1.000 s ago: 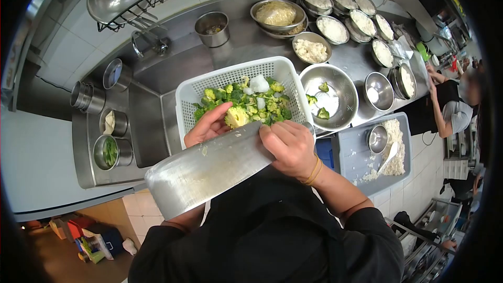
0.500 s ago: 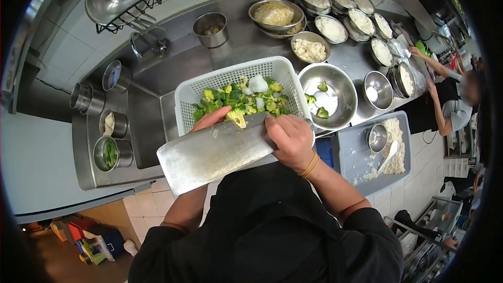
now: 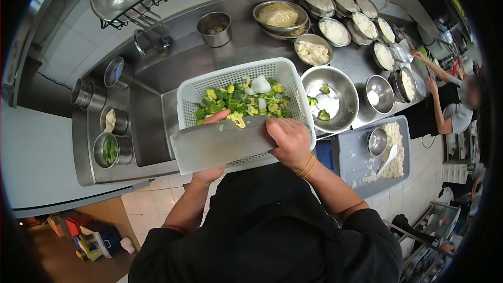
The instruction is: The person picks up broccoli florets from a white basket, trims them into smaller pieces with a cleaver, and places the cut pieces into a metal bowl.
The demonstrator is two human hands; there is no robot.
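The right hand (image 3: 290, 139) is clenched around the handle end of a broad, rectangular grey-steel cleaver (image 3: 222, 145), its fingers curled over the end of the blade; the blade is held above the near side of a white, perforated plastic basket (image 3: 196, 85), its wide flat face turned up to the camera, dull and cloudy grey, with a pale speck near its far edge.

The left hand (image 3: 211, 173) lies largely behind the blade, with only fingers past the far edge and the heel below the near one in sight; a pale yellow-green cut broccoli piece (image 3: 237, 120) shows beside those fingertips, at the far edge of the blade, but I cannot tell how firmly the left hand grips it.

Inside the basket lies a heap of small green broccoli florets (image 3: 217, 106), dark green mixed with brighter yellow-green heads; whitish translucent lumps (image 3: 260, 84) sit on top towards the far side; just right of the basket, a round, shiny stainless-steel bowl (image 3: 343, 86) holds a few separate green florets (image 3: 324, 115), spaced apart on its floor.
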